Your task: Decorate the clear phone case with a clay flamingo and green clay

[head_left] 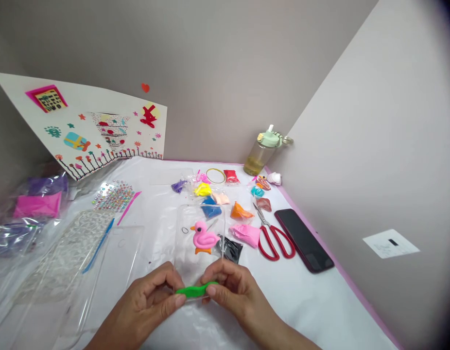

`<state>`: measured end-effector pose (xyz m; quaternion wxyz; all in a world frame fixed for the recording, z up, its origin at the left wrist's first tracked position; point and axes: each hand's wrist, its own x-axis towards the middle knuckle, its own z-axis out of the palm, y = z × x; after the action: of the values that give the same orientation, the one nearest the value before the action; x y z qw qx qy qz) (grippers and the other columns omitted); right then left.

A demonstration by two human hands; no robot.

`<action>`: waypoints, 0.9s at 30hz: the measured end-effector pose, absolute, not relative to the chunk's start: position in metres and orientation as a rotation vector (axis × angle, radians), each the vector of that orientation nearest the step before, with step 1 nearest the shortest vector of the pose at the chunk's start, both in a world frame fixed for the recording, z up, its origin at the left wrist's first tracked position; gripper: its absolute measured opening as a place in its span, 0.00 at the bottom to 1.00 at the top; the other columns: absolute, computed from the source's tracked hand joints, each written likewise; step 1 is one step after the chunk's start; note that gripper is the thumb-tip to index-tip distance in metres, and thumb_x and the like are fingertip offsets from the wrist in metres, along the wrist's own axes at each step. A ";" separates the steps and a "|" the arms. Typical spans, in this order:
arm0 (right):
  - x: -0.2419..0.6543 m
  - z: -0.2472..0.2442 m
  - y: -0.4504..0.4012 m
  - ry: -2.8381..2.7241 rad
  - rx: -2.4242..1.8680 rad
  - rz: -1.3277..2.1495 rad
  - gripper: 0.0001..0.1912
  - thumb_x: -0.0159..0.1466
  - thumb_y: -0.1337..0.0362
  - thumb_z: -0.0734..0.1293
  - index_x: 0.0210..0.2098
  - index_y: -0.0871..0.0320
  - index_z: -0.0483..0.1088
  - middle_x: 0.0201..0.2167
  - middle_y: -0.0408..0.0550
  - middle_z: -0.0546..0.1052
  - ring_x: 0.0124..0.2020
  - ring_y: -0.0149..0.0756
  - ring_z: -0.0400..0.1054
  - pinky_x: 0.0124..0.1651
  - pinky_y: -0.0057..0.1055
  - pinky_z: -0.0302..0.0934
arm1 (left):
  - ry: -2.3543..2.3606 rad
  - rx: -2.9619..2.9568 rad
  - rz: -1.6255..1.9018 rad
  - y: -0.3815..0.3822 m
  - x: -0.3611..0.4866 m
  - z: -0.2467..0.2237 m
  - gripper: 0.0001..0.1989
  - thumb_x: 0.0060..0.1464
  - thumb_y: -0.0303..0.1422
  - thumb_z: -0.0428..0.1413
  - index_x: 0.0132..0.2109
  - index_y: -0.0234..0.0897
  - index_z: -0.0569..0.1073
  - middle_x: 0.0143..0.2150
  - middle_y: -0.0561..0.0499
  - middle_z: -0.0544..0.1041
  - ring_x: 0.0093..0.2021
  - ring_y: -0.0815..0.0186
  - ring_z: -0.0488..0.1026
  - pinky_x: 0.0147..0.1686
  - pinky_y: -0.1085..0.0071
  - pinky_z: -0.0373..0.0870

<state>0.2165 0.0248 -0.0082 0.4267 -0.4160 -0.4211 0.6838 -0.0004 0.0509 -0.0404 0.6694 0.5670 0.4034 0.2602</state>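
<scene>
A strip of green modelling clay (194,290) stretches between my two hands at the near end of a clear phone case (183,260). My left hand (147,301) pinches its left end between thumb and finger. At the other end, my right hand (237,294) is closed on the strip with thumb and fingertips. Just beyond, a pink clay duck (205,238) with orange beak and feet lies on the case. The fingers hide the near edge of the case, so I cannot tell whether the strip touches it.
Red-handled scissors (270,238) and a phone (304,239) lie to the right. Several clay packets, including a pink one (247,234) and an orange one (241,211), sit beyond the case. A bottle (259,153) stands far back. Leftward are a blue stick (98,245) and rhinestones (113,196).
</scene>
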 end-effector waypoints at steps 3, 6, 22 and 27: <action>0.217 -0.008 0.025 -1.072 -1.046 1.688 0.15 0.59 0.54 0.76 0.35 0.60 0.75 0.30 0.45 0.76 0.33 0.31 0.68 0.38 0.26 0.59 | 0.867 1.232 0.589 0.052 0.001 -0.038 0.17 0.54 0.49 0.61 0.35 0.40 0.71 0.32 0.56 0.67 0.35 0.65 0.66 0.37 0.72 0.61; 0.216 -0.008 0.024 -1.089 -1.057 1.693 0.16 0.59 0.53 0.76 0.35 0.60 0.75 0.30 0.45 0.76 0.33 0.31 0.67 0.38 0.26 0.58 | 0.897 1.207 0.552 0.052 0.001 -0.035 0.17 0.54 0.49 0.61 0.35 0.40 0.71 0.31 0.57 0.69 0.35 0.65 0.67 0.36 0.72 0.61; 0.205 -0.014 0.019 -1.181 -1.096 1.646 0.17 0.52 0.60 0.80 0.34 0.59 0.72 0.30 0.41 0.73 0.33 0.31 0.63 0.38 0.26 0.56 | 1.003 1.234 0.611 0.044 0.004 -0.034 0.14 0.54 0.45 0.62 0.31 0.39 0.74 0.29 0.56 0.74 0.33 0.65 0.71 0.35 0.72 0.65; 0.200 -0.015 0.019 -1.163 -1.198 1.581 0.12 0.51 0.65 0.77 0.30 0.59 0.71 0.27 0.40 0.72 0.31 0.30 0.62 0.37 0.27 0.56 | 0.999 1.283 0.644 0.042 0.006 -0.038 0.12 0.54 0.44 0.62 0.32 0.41 0.76 0.30 0.55 0.74 0.33 0.65 0.70 0.35 0.72 0.66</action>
<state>0.2002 0.0192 -0.0146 0.4086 -0.4754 -0.4616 0.6277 0.0060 0.0416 -0.0376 0.6415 0.5628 0.4382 0.2823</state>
